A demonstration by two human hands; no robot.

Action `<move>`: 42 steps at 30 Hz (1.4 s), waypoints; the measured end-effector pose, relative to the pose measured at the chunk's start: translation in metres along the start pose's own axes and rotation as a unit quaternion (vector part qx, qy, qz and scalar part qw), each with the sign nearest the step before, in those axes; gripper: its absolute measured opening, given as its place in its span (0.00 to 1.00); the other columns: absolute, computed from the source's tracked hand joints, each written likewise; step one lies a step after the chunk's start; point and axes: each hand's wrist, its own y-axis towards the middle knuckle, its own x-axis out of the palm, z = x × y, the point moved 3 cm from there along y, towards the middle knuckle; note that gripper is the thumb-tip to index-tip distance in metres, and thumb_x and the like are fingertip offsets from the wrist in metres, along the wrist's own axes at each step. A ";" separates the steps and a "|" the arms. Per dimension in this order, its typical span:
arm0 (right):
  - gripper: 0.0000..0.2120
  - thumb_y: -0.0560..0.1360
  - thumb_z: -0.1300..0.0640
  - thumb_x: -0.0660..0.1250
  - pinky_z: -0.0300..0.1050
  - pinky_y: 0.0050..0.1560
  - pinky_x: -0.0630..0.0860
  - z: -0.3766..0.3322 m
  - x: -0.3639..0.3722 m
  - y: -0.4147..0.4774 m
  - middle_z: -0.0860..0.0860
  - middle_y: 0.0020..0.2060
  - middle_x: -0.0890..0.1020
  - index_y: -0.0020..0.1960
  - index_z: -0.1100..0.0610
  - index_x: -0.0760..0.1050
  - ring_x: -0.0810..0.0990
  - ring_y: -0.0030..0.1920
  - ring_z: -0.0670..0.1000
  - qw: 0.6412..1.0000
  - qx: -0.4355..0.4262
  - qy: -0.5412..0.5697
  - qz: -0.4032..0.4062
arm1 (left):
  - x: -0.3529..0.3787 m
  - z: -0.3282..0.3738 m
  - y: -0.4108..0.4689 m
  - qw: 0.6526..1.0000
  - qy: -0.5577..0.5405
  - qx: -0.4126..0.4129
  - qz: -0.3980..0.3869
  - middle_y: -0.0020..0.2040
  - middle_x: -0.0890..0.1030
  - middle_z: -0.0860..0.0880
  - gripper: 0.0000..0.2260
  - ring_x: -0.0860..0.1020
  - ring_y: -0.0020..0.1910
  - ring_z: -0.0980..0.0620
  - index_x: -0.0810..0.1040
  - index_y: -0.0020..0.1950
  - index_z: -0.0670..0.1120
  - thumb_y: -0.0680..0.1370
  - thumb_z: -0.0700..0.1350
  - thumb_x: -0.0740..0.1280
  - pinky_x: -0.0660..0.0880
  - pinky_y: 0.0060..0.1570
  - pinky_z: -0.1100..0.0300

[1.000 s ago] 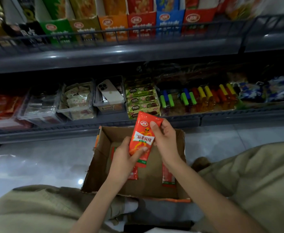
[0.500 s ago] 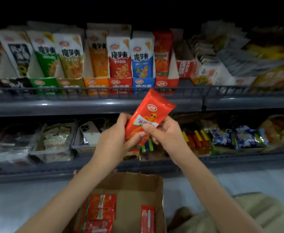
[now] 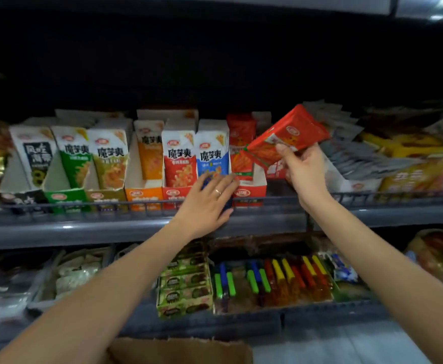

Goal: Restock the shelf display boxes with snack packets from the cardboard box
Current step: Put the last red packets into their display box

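Head view: the right hand (image 3: 304, 174) is raised in front of the upper shelf (image 3: 84, 229); its grip pinches the lower edge of a red snack packet (image 3: 291, 135) between thumb and fingers; the packet is tilted, its top pointing up and to the right, and is held in the air just above and to the right of the red display box (image 3: 249, 193), which contains red packets; the left hand (image 3: 204, 206) has a spread, flat grip holding nothing, with straight fingers laid across the front of the row of display boxes (image 3: 141, 194), below the blue packet (image 3: 211, 156); a ring (image 3: 218, 191) shows on one finger; the cardboard box (image 3: 183, 350) sits at the bottom edge, only its rim visible; the lower shelf (image 3: 215, 324) carries other goods.
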 end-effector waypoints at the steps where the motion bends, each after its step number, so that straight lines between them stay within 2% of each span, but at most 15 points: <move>1: 0.07 0.76 0.60 0.67 0.45 0.49 0.78 0.005 0.001 0.007 0.49 0.45 0.81 0.51 0.51 0.72 0.81 0.46 0.46 1.000 0.004 0.004 -0.002 | 0.003 0.000 -0.001 1.000 0.008 -0.004 -0.005 0.69 0.72 0.43 0.26 0.75 0.62 0.43 0.69 0.70 0.42 0.77 0.55 0.54 0.60 0.64 0.48; 3: 0.07 0.76 0.60 0.67 0.48 0.52 0.77 0.013 0.002 0.019 0.53 0.48 0.81 0.53 0.55 0.72 0.81 0.49 0.50 1.000 0.019 0.014 -0.007 | 0.008 0.001 -0.003 1.000 0.012 -0.008 0.009 0.69 0.72 0.44 0.26 0.76 0.60 0.44 0.69 0.71 0.43 0.77 0.55 0.55 0.62 0.61 0.50; 5: 0.03 0.76 0.61 0.67 0.50 0.44 0.77 0.020 0.006 0.030 0.54 0.42 0.80 0.49 0.57 0.73 0.80 0.40 0.51 0.999 0.035 0.017 -0.011 | 0.011 0.002 -0.003 0.999 0.011 -0.008 0.035 0.70 0.71 0.45 0.26 0.75 0.59 0.44 0.69 0.71 0.43 0.76 0.54 0.56 0.63 0.59 0.51; 7: 0.04 0.76 0.62 0.66 0.45 0.38 0.74 0.029 0.011 0.039 0.51 0.38 0.79 0.45 0.56 0.71 0.76 0.33 0.47 0.998 0.052 0.025 -0.012 | 0.014 0.003 -0.002 0.998 0.020 -0.003 0.066 0.70 0.72 0.45 0.26 0.75 0.58 0.45 0.68 0.71 0.43 0.76 0.54 0.57 0.63 0.59 0.51; 10: 0.08 0.76 0.63 0.66 0.35 0.40 0.76 0.039 0.022 0.046 0.49 0.44 0.80 0.52 0.57 0.70 0.79 0.40 0.43 0.998 0.055 0.008 -0.037 | 0.019 0.003 -0.002 0.996 0.032 0.000 0.083 0.70 0.71 0.45 0.26 0.72 0.57 0.45 0.65 0.71 0.43 0.76 0.54 0.56 0.63 0.58 0.51; 13: 0.12 0.75 0.63 0.67 0.36 0.52 0.74 0.045 0.028 0.056 0.50 0.51 0.79 0.57 0.58 0.68 0.78 0.51 0.44 0.996 0.046 -0.035 -0.065 | 0.022 0.003 -0.001 0.995 0.035 -0.001 0.090 0.70 0.71 0.45 0.26 0.71 0.57 0.45 0.64 0.71 0.43 0.75 0.54 0.56 0.63 0.58 0.51; 16: 0.13 0.75 0.65 0.67 0.32 0.48 0.75 0.049 0.028 0.071 0.49 0.50 0.77 0.56 0.57 0.67 0.77 0.49 0.42 0.990 0.030 -0.074 -0.119 | 0.024 0.003 -0.002 0.995 0.035 -0.004 0.097 0.70 0.71 0.45 0.26 0.72 0.56 0.45 0.64 0.71 0.43 0.76 0.54 0.55 0.64 0.57 0.51; 17: 0.14 0.74 0.65 0.67 0.33 0.49 0.75 0.051 0.028 0.075 0.49 0.50 0.77 0.56 0.57 0.67 0.77 0.50 0.43 0.985 0.027 -0.095 -0.143 | 0.025 0.003 -0.001 0.995 0.035 -0.003 0.098 0.70 0.71 0.45 0.26 0.72 0.57 0.45 0.64 0.71 0.43 0.76 0.54 0.55 0.64 0.57 0.51; 21: 0.17 0.71 0.66 0.71 0.48 0.55 0.78 0.066 0.042 0.078 0.52 0.50 0.78 0.55 0.57 0.69 0.78 0.52 0.51 0.967 0.060 -0.148 -0.198 | 0.026 0.002 -0.001 0.993 0.038 -0.003 0.110 0.70 0.71 0.45 0.26 0.72 0.56 0.45 0.64 0.71 0.43 0.75 0.54 0.56 0.65 0.57 0.51; 24: 0.25 0.69 0.66 0.73 0.54 0.58 0.76 0.074 0.054 0.076 0.51 0.52 0.77 0.59 0.55 0.64 0.78 0.55 0.51 0.960 0.058 -0.181 -0.204 | 0.027 0.002 -0.002 0.992 0.037 -0.003 0.117 0.70 0.71 0.45 0.26 0.73 0.55 0.46 0.65 0.71 0.43 0.75 0.54 0.57 0.65 0.57 0.51; 28: 0.41 0.68 0.65 0.73 0.48 0.57 0.77 0.064 0.057 0.079 0.42 0.55 0.73 0.71 0.51 0.51 0.78 0.54 0.46 0.951 -0.005 -0.217 -0.221 | 0.026 0.002 -0.002 0.992 0.040 -0.003 0.122 0.70 0.71 0.45 0.27 0.71 0.55 0.46 0.65 0.71 0.43 0.75 0.54 0.57 0.65 0.57 0.51; 31: 0.36 0.70 0.59 0.72 0.54 0.57 0.77 0.059 0.058 0.081 0.50 0.62 0.75 0.71 0.47 0.57 0.78 0.58 0.52 0.907 -0.049 -0.368 -0.199 | 0.026 0.002 -0.002 0.992 0.039 -0.007 0.117 0.71 0.70 0.45 0.27 0.71 0.55 0.46 0.65 0.71 0.43 0.75 0.54 0.57 0.65 0.57 0.51; 33: 0.32 0.71 0.56 0.72 0.51 0.56 0.76 0.056 0.059 0.083 0.52 0.62 0.76 0.70 0.49 0.60 0.77 0.59 0.54 0.883 -0.064 -0.429 -0.180 | 0.026 0.002 -0.002 0.993 0.035 -0.008 0.112 0.71 0.70 0.45 0.27 0.71 0.55 0.46 0.65 0.71 0.43 0.75 0.54 0.57 0.65 0.57 0.51; 39: 0.23 0.74 0.53 0.69 0.44 0.41 0.72 0.053 0.065 0.085 0.54 0.52 0.80 0.65 0.56 0.65 0.80 0.50 0.56 0.846 -0.075 -0.512 -0.127 | 0.025 0.002 -0.002 0.995 0.021 -0.013 0.093 0.71 0.70 0.46 0.27 0.76 0.55 0.46 0.65 0.71 0.44 0.75 0.54 0.57 0.65 0.57 0.52; 42: 0.23 0.75 0.54 0.68 0.42 0.38 0.67 0.058 0.065 0.085 0.54 0.49 0.80 0.66 0.57 0.64 0.80 0.48 0.56 0.849 -0.062 -0.513 -0.106 | 0.024 0.002 -0.003 0.996 0.015 -0.013 0.092 0.71 0.70 0.46 0.27 0.77 0.55 0.46 0.65 0.71 0.44 0.75 0.54 0.57 0.65 0.57 0.52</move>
